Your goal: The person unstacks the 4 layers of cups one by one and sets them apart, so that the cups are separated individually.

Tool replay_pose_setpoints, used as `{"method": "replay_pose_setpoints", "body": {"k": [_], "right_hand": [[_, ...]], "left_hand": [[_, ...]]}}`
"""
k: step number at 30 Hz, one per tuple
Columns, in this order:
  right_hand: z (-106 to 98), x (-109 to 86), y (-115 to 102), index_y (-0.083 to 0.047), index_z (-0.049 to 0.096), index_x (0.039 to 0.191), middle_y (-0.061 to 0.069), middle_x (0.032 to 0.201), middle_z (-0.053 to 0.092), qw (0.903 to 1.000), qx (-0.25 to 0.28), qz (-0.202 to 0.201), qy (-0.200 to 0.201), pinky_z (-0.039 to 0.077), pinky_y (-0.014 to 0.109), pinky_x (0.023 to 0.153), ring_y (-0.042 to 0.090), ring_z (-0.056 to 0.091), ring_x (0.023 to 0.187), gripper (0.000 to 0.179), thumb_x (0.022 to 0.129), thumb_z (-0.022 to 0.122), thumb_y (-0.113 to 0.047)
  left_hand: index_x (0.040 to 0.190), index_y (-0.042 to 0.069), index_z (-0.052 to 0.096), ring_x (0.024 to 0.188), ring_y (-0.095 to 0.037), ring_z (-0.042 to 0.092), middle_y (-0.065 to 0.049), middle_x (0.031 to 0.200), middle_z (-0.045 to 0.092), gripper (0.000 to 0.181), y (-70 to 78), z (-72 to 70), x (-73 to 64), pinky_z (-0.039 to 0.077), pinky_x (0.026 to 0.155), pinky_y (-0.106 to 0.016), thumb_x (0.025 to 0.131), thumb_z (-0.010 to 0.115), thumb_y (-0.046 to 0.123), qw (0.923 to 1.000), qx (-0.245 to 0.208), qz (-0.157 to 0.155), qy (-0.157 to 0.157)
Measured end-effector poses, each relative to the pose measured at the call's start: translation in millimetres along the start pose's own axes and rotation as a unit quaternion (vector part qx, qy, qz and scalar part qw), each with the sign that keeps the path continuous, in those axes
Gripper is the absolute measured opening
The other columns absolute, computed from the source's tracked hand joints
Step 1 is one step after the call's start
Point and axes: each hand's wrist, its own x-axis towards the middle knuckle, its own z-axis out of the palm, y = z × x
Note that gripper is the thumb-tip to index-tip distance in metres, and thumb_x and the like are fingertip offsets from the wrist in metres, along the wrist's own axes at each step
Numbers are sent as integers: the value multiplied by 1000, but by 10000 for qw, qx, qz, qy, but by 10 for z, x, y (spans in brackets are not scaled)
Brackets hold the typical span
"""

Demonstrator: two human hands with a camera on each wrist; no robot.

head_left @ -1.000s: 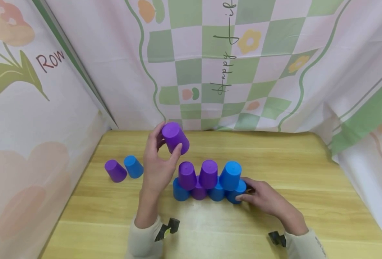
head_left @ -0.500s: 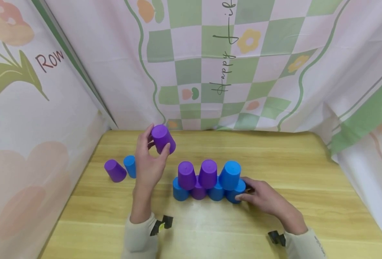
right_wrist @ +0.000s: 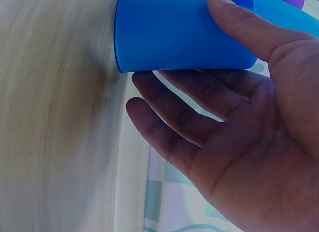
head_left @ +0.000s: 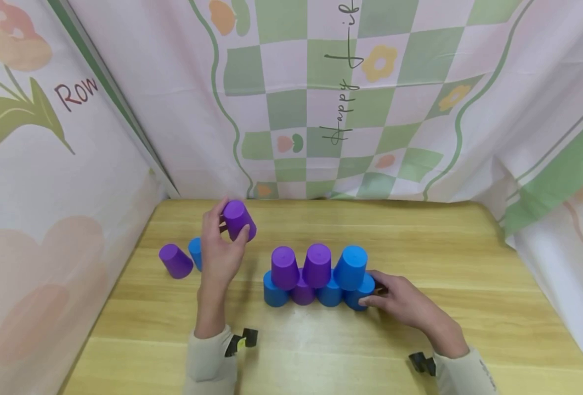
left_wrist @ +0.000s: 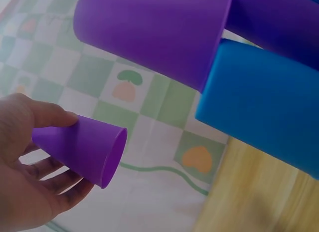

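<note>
My left hand [head_left: 220,255] holds a purple cup [head_left: 239,220] upside down in the air, thumb on one side and fingers on the other. In the left wrist view the cup's rim [left_wrist: 114,158] points away from the palm. My right hand [head_left: 401,299] holds the blue cup [head_left: 357,296] at the right end of the bottom row, thumb in front and fingers behind. In the right wrist view that blue cup [right_wrist: 174,35] stands rim down on the table. Two purple cups [head_left: 284,269] and a blue cup [head_left: 351,267] form the upper row, each bridging cups below.
A purple cup [head_left: 176,261] and a blue cup [head_left: 195,252], partly hidden by my left hand, stand rim down at the left of the wooden table [head_left: 301,351]. A patterned curtain [head_left: 340,109] hangs along the table's back edge.
My left hand has moved left and slightly down with the purple cup, away from the stack, and now covers part of the loose blue cup. My right hand and the stack look the same.
</note>
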Motion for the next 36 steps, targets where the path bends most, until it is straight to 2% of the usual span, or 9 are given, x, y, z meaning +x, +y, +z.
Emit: {"method": "replay_pose_setpoints", "body": {"k": [6, 15, 21, 28, 32, 36], "right_hand": [[-5, 2, -1, -11, 66, 131, 3, 117, 74, 10000, 15, -29, -13, 63, 47, 94, 20, 69, 106, 43, 98, 75, -36], [-10, 7, 24, -12, 66, 132, 3, 118, 74, 10000, -19, 7, -7, 63, 45, 93, 19, 69, 107, 42, 98, 75, -36], [-15, 8, 16, -13, 66, 131, 2, 117, 74, 10000, 6, 49, -44, 63, 45, 93, 19, 69, 107, 41, 99, 75, -36], [-12, 2, 6, -12, 65, 132, 2, 117, 74, 10000, 10, 42, -63, 63, 46, 93, 20, 69, 107, 43, 98, 75, -37], [-8, 4, 11, -12, 65, 133, 2, 117, 74, 10000, 2, 41, -54, 63, 46, 93, 20, 69, 107, 44, 98, 75, -37], [-7, 5, 11, -11, 65, 133, 2, 117, 74, 10000, -5, 51, -56, 63, 45, 93, 19, 69, 106, 45, 98, 75, -37]], "left_hand": [[149, 10, 52, 125, -39, 58, -20, 139, 54, 64, -91, 9, -6, 52, 106, -55, 92, 75, -4, 9997, 15, -240, 26], [148, 3, 49, 127, -39, 56, -20, 143, 52, 63, -222, 19, -10, 51, 109, -55, 91, 76, -3, 9974, 159, -699, 103], [147, 7, 47, 130, -37, 54, -17, 144, 51, 62, -328, 44, -25, 50, 112, -55, 92, 75, -2, 9915, 228, -1279, -55], [147, 5, 45, 132, -37, 53, -18, 144, 50, 64, -422, 87, -35, 49, 114, -55, 91, 75, -2, 9858, 303, -1634, -241], [147, 3, 44, 137, -38, 52, -20, 145, 49, 65, -485, 117, -45, 47, 118, -54, 90, 75, -5, 9838, 409, -1722, -297], [145, 1, 45, 139, -38, 50, -22, 144, 50, 66, -528, 144, -53, 43, 121, -54, 87, 76, -6, 9839, 578, -1666, -293]]}}
